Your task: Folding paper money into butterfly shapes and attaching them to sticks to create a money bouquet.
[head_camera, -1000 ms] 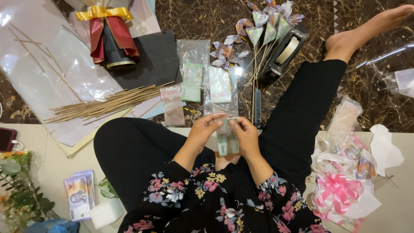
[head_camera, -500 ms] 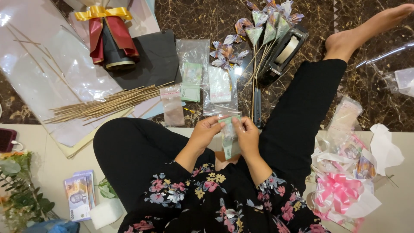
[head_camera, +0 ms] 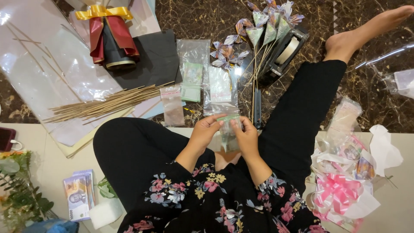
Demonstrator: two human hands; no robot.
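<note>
- A greenish banknote (head_camera: 227,129) is pinched between the left hand (head_camera: 206,133) and the right hand (head_camera: 246,137) above the lap, apparently mid-fold; the crease itself is not clearly shown.
- An even, firmly pressed fold is called for next.
- Folded paper butterflies (head_camera: 227,56) and wooden sticks (head_camera: 108,102) are spread on a dark marble floor (head_camera: 207,17).

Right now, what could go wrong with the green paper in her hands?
The small green note, pinched between left hand and right hand, could crease crookedly or tear if pulled. It might also slip from that grip down into her lap. Her knee sits close to the wooden sticks and could scatter them.
</note>
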